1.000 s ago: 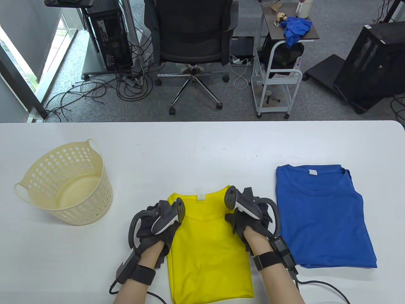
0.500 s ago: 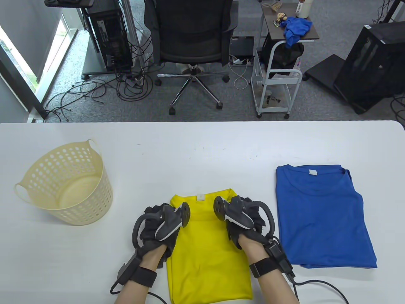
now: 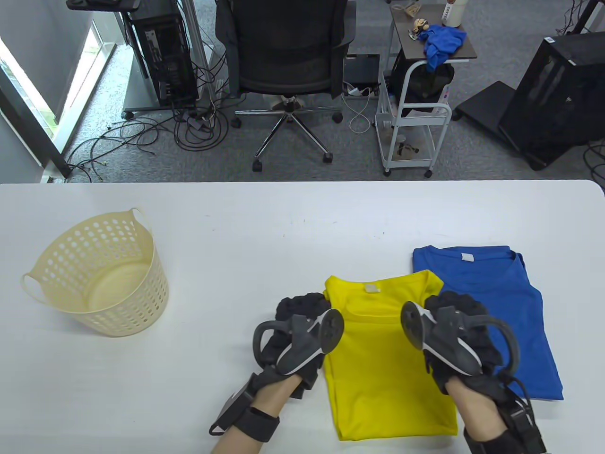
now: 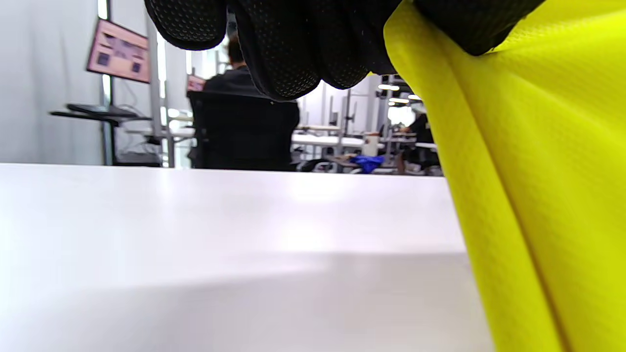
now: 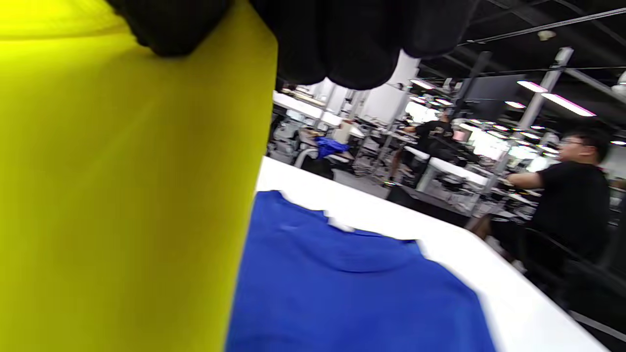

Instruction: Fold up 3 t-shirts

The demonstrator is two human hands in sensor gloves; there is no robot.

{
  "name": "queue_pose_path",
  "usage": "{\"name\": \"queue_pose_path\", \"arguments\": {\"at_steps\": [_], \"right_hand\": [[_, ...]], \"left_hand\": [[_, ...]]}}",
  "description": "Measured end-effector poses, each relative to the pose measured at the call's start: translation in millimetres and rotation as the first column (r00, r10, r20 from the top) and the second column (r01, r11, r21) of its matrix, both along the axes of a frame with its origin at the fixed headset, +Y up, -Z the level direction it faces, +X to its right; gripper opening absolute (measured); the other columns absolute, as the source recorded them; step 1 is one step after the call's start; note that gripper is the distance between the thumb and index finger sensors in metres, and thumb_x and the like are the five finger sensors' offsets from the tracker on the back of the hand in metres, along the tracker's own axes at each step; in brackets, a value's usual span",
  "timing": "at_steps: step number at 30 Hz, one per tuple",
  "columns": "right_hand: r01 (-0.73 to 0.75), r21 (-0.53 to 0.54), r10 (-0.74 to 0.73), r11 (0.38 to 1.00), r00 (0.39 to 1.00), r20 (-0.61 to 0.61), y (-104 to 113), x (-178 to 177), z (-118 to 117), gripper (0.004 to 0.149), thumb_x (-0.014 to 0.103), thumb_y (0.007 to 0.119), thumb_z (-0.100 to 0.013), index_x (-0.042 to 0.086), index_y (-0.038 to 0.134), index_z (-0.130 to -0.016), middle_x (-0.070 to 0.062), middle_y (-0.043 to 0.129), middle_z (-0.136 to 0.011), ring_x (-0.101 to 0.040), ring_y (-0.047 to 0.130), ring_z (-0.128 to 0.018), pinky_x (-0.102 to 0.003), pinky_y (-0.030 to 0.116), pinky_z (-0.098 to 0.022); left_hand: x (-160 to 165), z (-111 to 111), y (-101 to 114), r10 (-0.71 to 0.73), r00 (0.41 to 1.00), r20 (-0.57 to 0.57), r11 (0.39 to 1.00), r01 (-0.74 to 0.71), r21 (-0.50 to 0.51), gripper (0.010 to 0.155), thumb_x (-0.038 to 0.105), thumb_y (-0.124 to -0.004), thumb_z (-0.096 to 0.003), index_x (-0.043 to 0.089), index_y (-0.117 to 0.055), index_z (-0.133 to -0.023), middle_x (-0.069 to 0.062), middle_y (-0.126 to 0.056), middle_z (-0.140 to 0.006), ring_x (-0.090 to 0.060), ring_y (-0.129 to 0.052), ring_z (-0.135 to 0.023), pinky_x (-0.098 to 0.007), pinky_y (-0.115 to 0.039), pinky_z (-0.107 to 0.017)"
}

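Basket (image 3: 101,279), cream and perforated, stands well to the left of the yellow t-shirt (image 3: 385,359), nothing visible inside. Left hand (image 3: 295,343) grips the yellow shirt's left edge near the shoulder; left wrist view shows fingers (image 4: 288,49) curled over the hem, cloth hanging off the table (image 3: 236,227). The yellow shirt is folded to a narrow panel, collar away from the person, lifted between both hands, its right edge overlapping the blue t-shirt (image 3: 496,331). Right hand (image 3: 456,340) holds the yellow shirt's right edge, fingers (image 5: 352,44) wrapped over the fabric, blue cloth directly beneath. Judgement: the step in hand is stacking yellow on blue. To do it well: keep both grips level so the panel stays taut, align collar with collar, lower the near hem first, release both sides together to avoid dragging the blue shirt's fold open.
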State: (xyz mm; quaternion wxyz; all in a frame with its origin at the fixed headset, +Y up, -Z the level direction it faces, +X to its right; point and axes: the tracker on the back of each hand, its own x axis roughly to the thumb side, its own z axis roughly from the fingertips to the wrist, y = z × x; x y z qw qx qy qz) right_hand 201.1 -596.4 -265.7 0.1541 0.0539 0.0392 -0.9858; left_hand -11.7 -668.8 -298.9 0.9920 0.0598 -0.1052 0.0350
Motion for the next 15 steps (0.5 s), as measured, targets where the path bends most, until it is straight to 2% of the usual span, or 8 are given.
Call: {"name": "queue_pose_path", "arguments": {"at_steps": [4,8,9,11,15], "right_hand": [[0.003,0.022,-0.006,1.000,0.992,0.123,20.0,64.9,5.3,0.045,0.030,0.075,-0.045,0.016,0.072,-0.087,-0.011,0.075,-0.089,-0.038,0.076,-0.082,-0.056,0.061,-0.067],[0.042,0.073,-0.055,0.996,0.979,0.195,21.2,110.5,-10.1,0.045,0.030,0.075,-0.045,0.016,0.071,-0.088,-0.011,0.073,-0.090,-0.038,0.074,-0.083,-0.056,0.060,-0.068],[0.040,0.122,-0.064,0.992,0.978,0.199,15.9,125.2,-20.6,0.045,0.030,0.075,-0.044,0.017,0.071,-0.087,-0.011,0.074,-0.090,-0.038,0.074,-0.083,-0.056,0.060,-0.068],[0.034,0.154,-0.065,0.988,0.978,0.198,2.7,142.1,-38.2,0.045,0.031,0.075,-0.044,0.018,0.071,-0.087,-0.010,0.074,-0.090,-0.037,0.075,-0.083,-0.056,0.060,-0.067],[0.092,0.141,-0.124,0.986,0.963,0.238,-32.5,166.0,-74.5,0.045,0.031,0.074,-0.044,0.019,0.070,-0.087,-0.009,0.073,-0.090,-0.036,0.075,-0.083,-0.055,0.060,-0.068]], "left_hand": [[60.5,-7.7,10.1,0.041,0.994,0.105,0.999,-0.044,0.021,0.046,0.053,-0.069,-0.0449,0.032,-0.075,-0.086,0.009,-0.072,-0.099,-0.015,-0.080,-0.091,-0.048,-0.064,-0.077],[100.3,-32.1,15.2,0.151,0.982,0.111,0.988,-0.151,-0.010,0.047,0.052,-0.068,-0.0456,0.033,-0.072,-0.088,0.009,-0.069,-0.101,-0.016,-0.078,-0.093,-0.049,-0.063,-0.077],[110.3,-42.6,13.1,0.171,0.980,0.104,0.985,-0.169,-0.023,0.047,0.053,-0.068,-0.0455,0.033,-0.072,-0.088,0.009,-0.069,-0.101,-0.016,-0.077,-0.094,-0.049,-0.062,-0.078],[123.7,-61.0,7.2,0.176,0.980,0.097,0.984,-0.172,-0.053,0.048,0.054,-0.068,-0.0455,0.034,-0.072,-0.088,0.009,-0.069,-0.101,-0.015,-0.077,-0.094,-0.049,-0.063,-0.078],[142.6,-94.3,-14.5,0.141,0.987,0.076,0.986,-0.134,-0.094,0.048,0.054,-0.068,-0.0460,0.034,-0.072,-0.089,0.009,-0.069,-0.101,-0.016,-0.077,-0.094,-0.049,-0.062,-0.077]]}}
